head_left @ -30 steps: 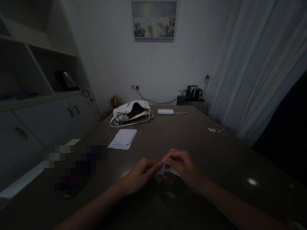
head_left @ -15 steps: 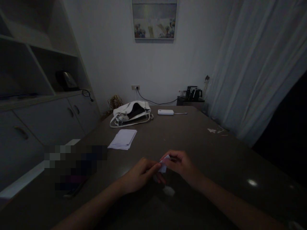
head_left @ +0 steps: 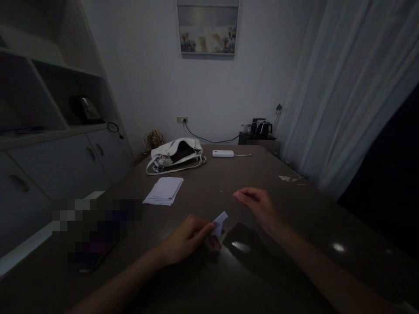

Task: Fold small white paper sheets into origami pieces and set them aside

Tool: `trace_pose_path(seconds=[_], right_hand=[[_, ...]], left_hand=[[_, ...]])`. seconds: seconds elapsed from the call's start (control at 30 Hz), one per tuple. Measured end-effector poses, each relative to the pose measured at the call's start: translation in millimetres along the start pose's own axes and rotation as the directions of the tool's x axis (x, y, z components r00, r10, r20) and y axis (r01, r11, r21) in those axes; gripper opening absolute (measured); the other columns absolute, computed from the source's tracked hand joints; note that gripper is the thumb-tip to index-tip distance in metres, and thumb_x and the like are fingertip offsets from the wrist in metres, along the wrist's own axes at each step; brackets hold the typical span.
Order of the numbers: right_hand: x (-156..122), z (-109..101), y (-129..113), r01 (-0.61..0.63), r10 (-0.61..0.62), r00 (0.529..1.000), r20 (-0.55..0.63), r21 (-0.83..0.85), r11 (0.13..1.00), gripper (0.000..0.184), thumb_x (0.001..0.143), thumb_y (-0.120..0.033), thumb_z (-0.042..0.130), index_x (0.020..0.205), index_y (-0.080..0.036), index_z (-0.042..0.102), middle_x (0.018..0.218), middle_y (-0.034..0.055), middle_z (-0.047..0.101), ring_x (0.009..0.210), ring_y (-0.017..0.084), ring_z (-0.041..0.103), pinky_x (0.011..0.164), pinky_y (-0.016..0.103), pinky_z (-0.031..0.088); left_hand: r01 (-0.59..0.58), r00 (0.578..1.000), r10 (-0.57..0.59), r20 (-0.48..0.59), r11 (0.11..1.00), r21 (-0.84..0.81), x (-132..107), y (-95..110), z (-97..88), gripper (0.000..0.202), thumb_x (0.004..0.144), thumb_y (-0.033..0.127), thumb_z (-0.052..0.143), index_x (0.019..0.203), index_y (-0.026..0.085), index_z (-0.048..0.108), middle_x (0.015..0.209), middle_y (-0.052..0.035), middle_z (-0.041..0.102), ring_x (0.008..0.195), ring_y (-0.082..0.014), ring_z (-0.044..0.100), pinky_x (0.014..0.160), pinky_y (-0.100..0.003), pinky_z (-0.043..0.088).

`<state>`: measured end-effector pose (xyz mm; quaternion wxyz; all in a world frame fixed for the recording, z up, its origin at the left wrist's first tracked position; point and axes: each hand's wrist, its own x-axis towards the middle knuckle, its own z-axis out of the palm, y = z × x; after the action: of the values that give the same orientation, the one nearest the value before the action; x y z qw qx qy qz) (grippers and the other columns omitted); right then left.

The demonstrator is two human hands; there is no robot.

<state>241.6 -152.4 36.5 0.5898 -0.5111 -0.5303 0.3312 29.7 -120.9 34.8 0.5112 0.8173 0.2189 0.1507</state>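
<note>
Brown table with handbag, papers

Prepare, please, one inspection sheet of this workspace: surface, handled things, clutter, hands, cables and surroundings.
Surface: dark table, glossy; part at left is pixelated.
Handled things: small white paper, seemingly folded.
Clutter: stack of sheets, white bag, white device, pale scraps near the right edge.
Hands: left hand pinches the small white paper; right hand is apart from it, half-curled.
Cables: black cord from wall outlet; short cable at the white device.
Surroundings: kettle on a shelf, framed picture, pale curtain.
</note>
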Motion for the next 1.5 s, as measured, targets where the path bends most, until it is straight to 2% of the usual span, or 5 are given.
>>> trace_pose_path(seconds=[0.17,0.47,1.13,1.33,1.5], right_hand=[[-12.7,14.9,4.9,-0.011,0.015,0.925,0.380,-0.014,1.000,0.021,0.076,-0.036,0.061,0.076,-0.016,0.067,0.071,0.0025,0.063,0.063,0.012,0.056,0.058,0.024,0.042],[-22.9,25.1,4.1,0.234,-0.132,0.894,0.429,-0.194,0.953,0.015,0.078,-0.024,0.058,0.068,-0.014,0.064,0.067,0.0008,0.056,0.061,0.010,0.051,0.055,0.021,0.039],[-6.4,3.8,-7.5,0.184,-0.142,0.943,0.303,-0.116,0.976,0.017,0.076,-0.031,0.062,0.068,-0.017,0.067,0.072,0.0031,0.060,0.067,0.013,0.054,0.059,0.025,0.041],[17.0,-41.7,-8.7,0.141,-0.143,0.984,-0.109,-0.025,0.990,0.017,0.070,-0.034,0.067,0.070,-0.018,0.066,0.065,-0.0004,0.058,0.059,0.010,0.048,0.054,0.022,0.036],[10.4,-32.0,-3.2,0.090,-0.083,0.992,0.091,-0.080,0.993,0.020,0.071,-0.035,0.065,0.067,-0.016,0.064,0.064,0.0006,0.058,0.062,0.012,0.052,0.060,0.024,0.040]], left_hand=[[-0.015,1.000,0.016,-0.003,0.999,0.051,-0.6,2.2,-0.3,0.053,0.092,0.044,0.028,0.082,0.008,0.065,0.077,-0.0073,0.068,0.071,-0.0154,0.063,0.070,-0.023,0.046],[-0.043,0.997,0.064,-0.031,0.896,0.441,0.5,-4.3,1.1,0.050,0.092,0.045,0.028,0.070,0.011,0.058,0.060,0.0007,0.051,0.056,-0.0088,0.044,0.056,-0.019,0.034],[-0.136,0.989,0.148,-0.021,0.950,0.282,-0.2,8.4,-6.2,0.051,0.094,0.038,0.027,0.082,0.012,0.068,0.076,-0.0064,0.070,0.067,-0.0129,0.064,0.068,-0.020,0.045],[-0.031,0.991,0.064,-0.118,0.965,0.260,3.1,-12.4,-18.1,0.050,0.092,0.042,0.029,0.080,0.011,0.066,0.071,-0.0070,0.069,0.065,-0.0141,0.063,0.063,-0.021,0.045],[-0.003,0.953,0.041,-0.300,0.992,0.127,8.4,-23.7,-18.9,0.048,0.091,0.043,0.034,0.086,0.011,0.068,0.074,-0.0061,0.068,0.070,-0.0154,0.061,0.065,-0.022,0.044]])
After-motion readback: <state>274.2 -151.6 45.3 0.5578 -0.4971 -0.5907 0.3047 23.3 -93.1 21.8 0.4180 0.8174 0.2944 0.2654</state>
